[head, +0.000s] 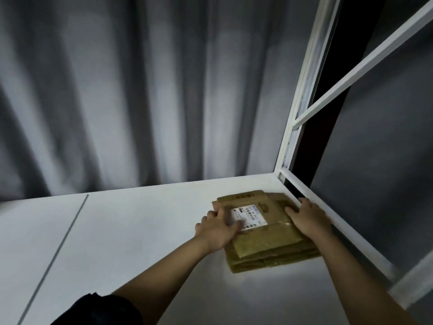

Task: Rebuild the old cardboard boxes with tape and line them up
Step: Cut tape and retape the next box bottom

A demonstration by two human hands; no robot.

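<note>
A stack of flattened brown cardboard boxes [267, 242] lies on the white table [131, 231] near its far right corner. The top one bears a white shipping label [251, 215] and a strip of clear tape. My left hand [218, 227] rests on the stack's left side, fingers spread over the label's edge. My right hand [307, 218] lies on the stack's right edge, next to the table's white rail, with its fingers reaching over the cardboard. Whether either hand grips the stack's edge is unclear in the blur.
A white metal frame [302, 109] rises from the table's right corner, with a rail [339, 228] along the right edge. Grey curtains [140, 90] hang behind the table. A thin seam [58, 249] crosses the tabletop on the left.
</note>
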